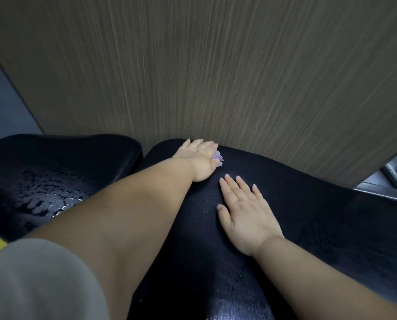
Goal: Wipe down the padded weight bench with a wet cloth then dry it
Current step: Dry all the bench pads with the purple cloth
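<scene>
Wet pass looks well along: left pad beaded with water, left hand grasping the cloth at the right pad's far edge, right hand flat on it, holding nothing; drying not yet begun.

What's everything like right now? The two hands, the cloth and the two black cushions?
right pad: faint wet sheen, both hands on it.
left pad: partly covered in water beads, untouched.
purple cloth: bunched, mostly hidden by the hand.
left hand: holds the cloth against the right pad's far end.
right hand: flat, fingers straight, resting.
</scene>
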`<state>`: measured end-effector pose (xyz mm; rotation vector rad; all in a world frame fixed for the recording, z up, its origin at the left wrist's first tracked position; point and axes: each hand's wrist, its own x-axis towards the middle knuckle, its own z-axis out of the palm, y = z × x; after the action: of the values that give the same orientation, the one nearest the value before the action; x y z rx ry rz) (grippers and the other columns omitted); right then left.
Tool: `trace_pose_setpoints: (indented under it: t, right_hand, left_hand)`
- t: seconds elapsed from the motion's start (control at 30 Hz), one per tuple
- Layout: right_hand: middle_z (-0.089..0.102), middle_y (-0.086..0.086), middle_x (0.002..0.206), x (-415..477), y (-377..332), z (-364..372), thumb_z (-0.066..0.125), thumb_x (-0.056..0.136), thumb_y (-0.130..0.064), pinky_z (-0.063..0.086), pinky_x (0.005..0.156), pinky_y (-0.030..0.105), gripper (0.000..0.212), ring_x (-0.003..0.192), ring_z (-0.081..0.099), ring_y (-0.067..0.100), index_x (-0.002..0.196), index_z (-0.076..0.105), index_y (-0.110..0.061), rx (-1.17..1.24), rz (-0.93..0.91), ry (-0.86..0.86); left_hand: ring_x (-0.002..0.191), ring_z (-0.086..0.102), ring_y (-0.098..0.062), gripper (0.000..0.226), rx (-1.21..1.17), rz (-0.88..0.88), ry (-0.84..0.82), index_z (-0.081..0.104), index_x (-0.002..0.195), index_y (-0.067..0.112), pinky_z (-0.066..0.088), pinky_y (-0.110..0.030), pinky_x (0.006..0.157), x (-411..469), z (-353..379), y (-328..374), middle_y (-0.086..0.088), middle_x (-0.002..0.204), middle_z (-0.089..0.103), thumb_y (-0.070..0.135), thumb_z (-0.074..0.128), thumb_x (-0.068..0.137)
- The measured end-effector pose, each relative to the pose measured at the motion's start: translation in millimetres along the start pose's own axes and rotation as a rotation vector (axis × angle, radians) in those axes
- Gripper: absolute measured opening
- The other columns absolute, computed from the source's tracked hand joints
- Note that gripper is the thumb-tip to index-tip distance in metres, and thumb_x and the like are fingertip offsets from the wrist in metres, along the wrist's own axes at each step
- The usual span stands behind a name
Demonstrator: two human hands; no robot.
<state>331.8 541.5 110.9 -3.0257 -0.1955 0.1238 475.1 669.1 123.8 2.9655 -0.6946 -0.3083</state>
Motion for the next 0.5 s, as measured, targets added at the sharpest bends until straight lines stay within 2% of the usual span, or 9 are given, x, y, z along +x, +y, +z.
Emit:
trace_pose_setpoints:
  t: [0.1, 0.5]
  right_hand:
    - [-0.009, -0.011, 0.159, 0.2, 0.6, -1.3, 0.012, 0.099, -0.046, -0.008, 0.119, 0.034, 0.059, 0.145, -0.013, 0.008, 0.152, -0.004, -0.025, 0.001, 0.007, -0.006]
    - [-0.005, -0.008, 0.16, -4.1, -5.0, -5.5, 0.017, 0.101, -0.041, -0.004, 0.12, 0.035, 0.058, 0.147, -0.009, 0.012, 0.153, 0.001, -0.021, 0.01, 0.028, -0.027]
  left_hand:
    - [0.149, -0.007, -0.014, 0.056, -0.013, 0.037, -0.013, 0.004, 0.156, 0.023, -0.008, -0.038, 0.12, -28.9, 3.0, 2.8, 0.008, 0.163, -0.001, 0.039, 0.02, 0.105]
    - [0.147, -0.014, -0.009, 0.058, -0.022, 0.124, -0.037, 0.001, 0.156, 0.024, -0.011, -0.035, 0.12, -167.1, 31.8, -3.1, 0.011, 0.162, -0.01, 0.044, 0.018, 0.104]
